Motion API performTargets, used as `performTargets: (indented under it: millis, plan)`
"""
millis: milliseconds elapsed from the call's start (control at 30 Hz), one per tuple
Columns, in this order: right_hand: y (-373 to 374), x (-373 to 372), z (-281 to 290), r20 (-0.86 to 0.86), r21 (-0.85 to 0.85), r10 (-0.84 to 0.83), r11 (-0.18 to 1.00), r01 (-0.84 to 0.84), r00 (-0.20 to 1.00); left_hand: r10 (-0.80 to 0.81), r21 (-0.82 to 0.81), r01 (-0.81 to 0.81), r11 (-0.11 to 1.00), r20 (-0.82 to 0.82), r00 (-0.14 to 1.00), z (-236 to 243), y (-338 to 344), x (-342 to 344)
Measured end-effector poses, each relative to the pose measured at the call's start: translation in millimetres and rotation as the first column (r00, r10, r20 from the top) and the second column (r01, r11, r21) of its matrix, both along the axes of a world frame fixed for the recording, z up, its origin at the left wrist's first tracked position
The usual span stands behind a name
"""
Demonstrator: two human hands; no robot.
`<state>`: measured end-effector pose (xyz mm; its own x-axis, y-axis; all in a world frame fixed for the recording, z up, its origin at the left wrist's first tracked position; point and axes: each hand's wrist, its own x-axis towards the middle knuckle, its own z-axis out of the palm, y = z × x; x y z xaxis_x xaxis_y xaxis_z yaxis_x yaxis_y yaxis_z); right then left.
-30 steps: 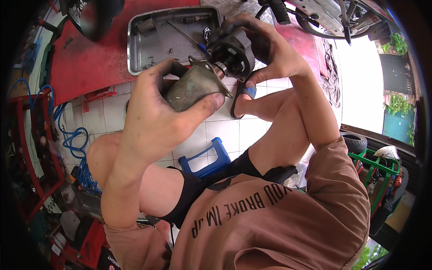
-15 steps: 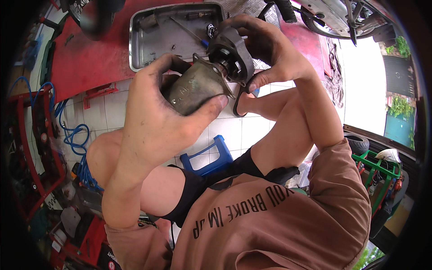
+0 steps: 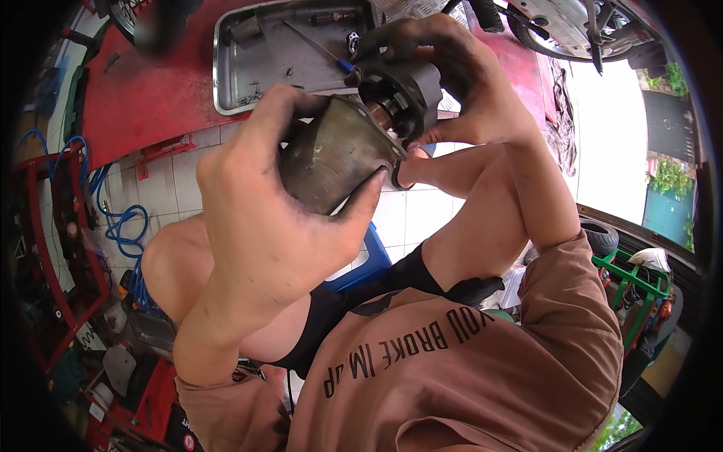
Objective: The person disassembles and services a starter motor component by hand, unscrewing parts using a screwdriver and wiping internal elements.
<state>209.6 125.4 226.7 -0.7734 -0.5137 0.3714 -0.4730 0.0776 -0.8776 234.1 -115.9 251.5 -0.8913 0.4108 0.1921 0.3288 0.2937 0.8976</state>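
Observation:
My left hand [image 3: 260,203] is wrapped around a worn, grey-green cylindrical motor housing [image 3: 327,154] with a flanged rim, held tilted. Its fingers and thumb are blackened with grime. Up and to the right, my right hand [image 3: 478,87] grips a dark metal end cover [image 3: 418,83] from above, with the thumb underneath. Between the two parts shows a copper-coloured commutator [image 3: 379,117], reaching from the end cover toward the housing's flange. A gap remains between flange and cover. How far the copper part goes inside the housing is hidden.
Beyond my hands, a metal tray [image 3: 217,71] on a red work surface [image 3: 143,98] holds a blue-handled screwdriver [image 3: 343,65] and several small parts. A blue stool [image 3: 369,264] stands below me. Blue hose [image 3: 124,226] coils at left; a green rack [image 3: 633,282] is at right.
My left hand has turned the motor housing slightly, swinging its flange toward the end cover. My right hand has shifted a little to the right and down with the cover.

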Motion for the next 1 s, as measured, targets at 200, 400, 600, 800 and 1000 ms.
performTargets:
  millis: [200,400,600,800,1000]
  plan:
    - [-5.8,-1.6,1.9,-0.016,0.041,0.049,0.998,-0.049,0.999,-0.019,-0.033,0.017,0.999,-0.058,0.998,-2.2,-1.5,0.5]
    - [-6.2,2.2,1.9,-0.008,0.05,-0.004,0.999,0.004,1.0,-0.032,0.007,0.032,0.999,-0.024,0.999,-3.3,-5.7,-2.0]
    - [-13.0,4.0,5.9,0.055,0.092,-0.021,0.996,0.016,0.998,-0.059,-0.032,0.057,0.998,-0.056,0.997,-10.3,-14.0,-7.4]
    - [-20.5,11.4,13.0,0.302,0.208,-0.095,0.978,0.031,0.948,-0.07,-0.066,0.066,0.996,-0.055,0.996,-16.9,-17.9,-9.1]
    - [-20.7,13.0,6.8,0.664,0.12,-0.086,0.993,0.008,0.743,0.013,-0.128,-0.038,0.991,-0.186,0.983,-14.0,-18.7,-12.0]
